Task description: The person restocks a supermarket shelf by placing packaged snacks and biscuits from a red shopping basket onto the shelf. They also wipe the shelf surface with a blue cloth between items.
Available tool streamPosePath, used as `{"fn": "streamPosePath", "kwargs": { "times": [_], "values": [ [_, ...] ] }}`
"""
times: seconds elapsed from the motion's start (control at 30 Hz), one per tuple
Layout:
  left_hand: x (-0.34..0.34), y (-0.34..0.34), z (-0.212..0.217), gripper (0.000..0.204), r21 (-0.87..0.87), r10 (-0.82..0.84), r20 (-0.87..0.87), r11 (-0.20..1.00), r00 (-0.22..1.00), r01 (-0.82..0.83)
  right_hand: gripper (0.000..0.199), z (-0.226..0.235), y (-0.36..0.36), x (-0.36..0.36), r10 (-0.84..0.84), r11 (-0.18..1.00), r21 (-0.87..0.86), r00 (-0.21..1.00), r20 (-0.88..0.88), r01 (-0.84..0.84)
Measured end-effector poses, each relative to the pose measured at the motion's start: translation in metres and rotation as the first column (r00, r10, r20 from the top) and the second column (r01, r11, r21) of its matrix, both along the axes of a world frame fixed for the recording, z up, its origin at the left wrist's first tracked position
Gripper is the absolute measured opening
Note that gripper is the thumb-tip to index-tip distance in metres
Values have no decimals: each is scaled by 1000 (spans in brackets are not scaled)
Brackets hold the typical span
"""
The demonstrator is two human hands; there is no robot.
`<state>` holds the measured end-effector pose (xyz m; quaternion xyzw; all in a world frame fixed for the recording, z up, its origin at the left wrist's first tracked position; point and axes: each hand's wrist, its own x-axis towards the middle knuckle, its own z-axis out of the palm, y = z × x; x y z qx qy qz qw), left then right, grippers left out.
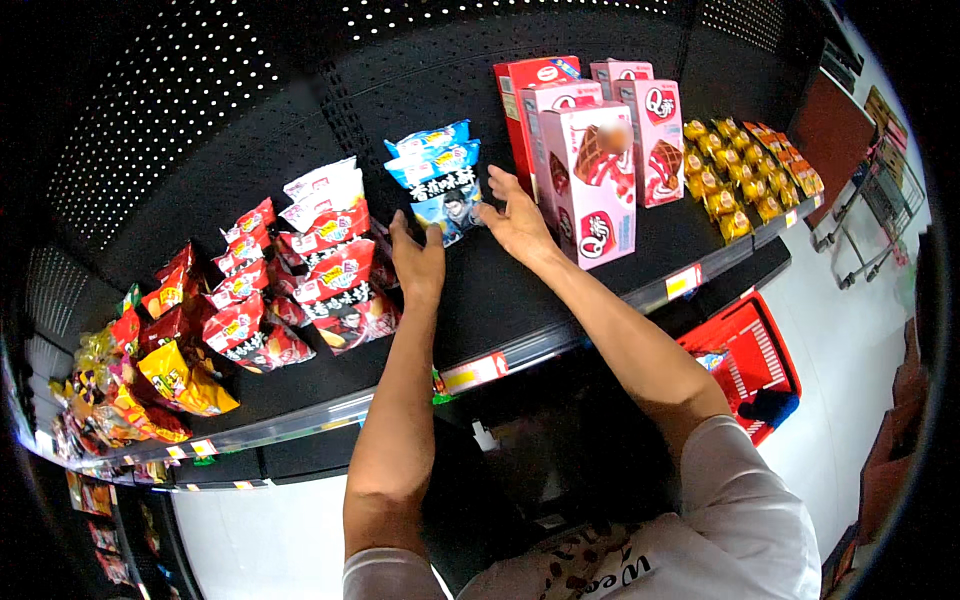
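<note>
Both my hands reach onto a black store shelf (520, 300). My left hand (417, 258) and my right hand (512, 218) sit on either side of a row of blue snack bags (440, 185), fingers spread and touching the front bag's lower edges. Neither hand visibly grips a bag. Pink and red cartons (592, 170) stand just right of my right hand. Red and white snack bags (325, 265) lie left of my left hand.
Small yellow wrapped packs (735, 170) fill the shelf's right end. Red and yellow bags (175, 360) lie at the left. A red shopping basket (755, 355) sits on the floor at right, and a metal cart (865, 215) stands farther right.
</note>
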<state>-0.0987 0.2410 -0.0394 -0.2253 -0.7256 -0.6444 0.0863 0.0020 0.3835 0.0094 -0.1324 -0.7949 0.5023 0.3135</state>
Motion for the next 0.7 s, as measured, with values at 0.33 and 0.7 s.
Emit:
{"fn": "streamPosePath", "kwargs": {
  "times": [0.33,0.7],
  "values": [
    [-5,-3,-13,59,-2,-112,120,994,986,113,73,-27,17,-21,114,982,-160,991,72,-101],
    [44,-35,30,45,123,-320,311,947,895,296,83,4,2,44,165,985,-54,986,13,-164]
  ]
}}
